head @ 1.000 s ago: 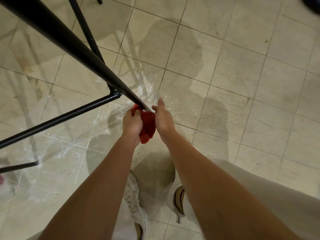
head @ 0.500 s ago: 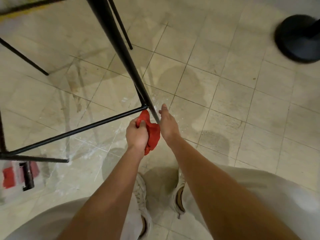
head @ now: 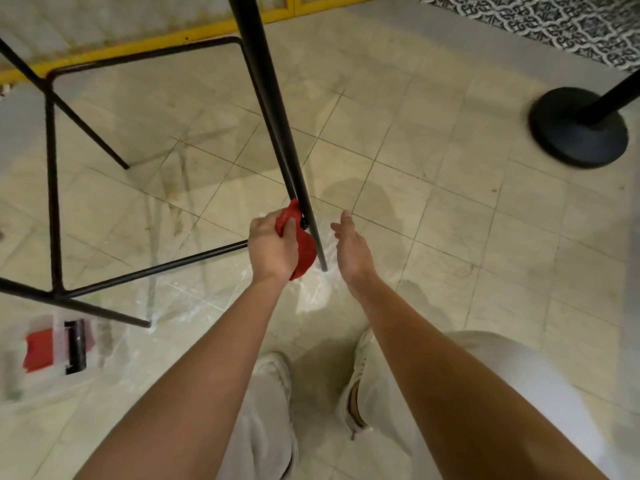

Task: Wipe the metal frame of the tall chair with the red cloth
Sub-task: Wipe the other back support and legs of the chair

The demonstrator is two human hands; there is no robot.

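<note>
Gripping the bunched red cloth (head: pixel 304 252), the left hand (head: pixel 272 251) presses it to the near leg (head: pixel 273 98) of the black metal frame (head: pixel 52 168), at the lower crossbar (head: pixel 156 267) joint. The right hand (head: pixel 349 249), against that leg half a second ago, now hangs open just right of it, empty. Wiping likely proceeds one-handed.

Red cloth (head: pixel 302 247), black chair frame (head: pixel 266 84) — beige floor tiles (head: pixel 433 209), yellow strip (head: pixel 145 50)

Looks like a café or bar: beige floor tiles (head: pixel 450 209), patterned tiles (head: pixel 554 26) beyond, tall chair (head: pixel 268 98), round black stand base (head: pixel 578 133).
</note>
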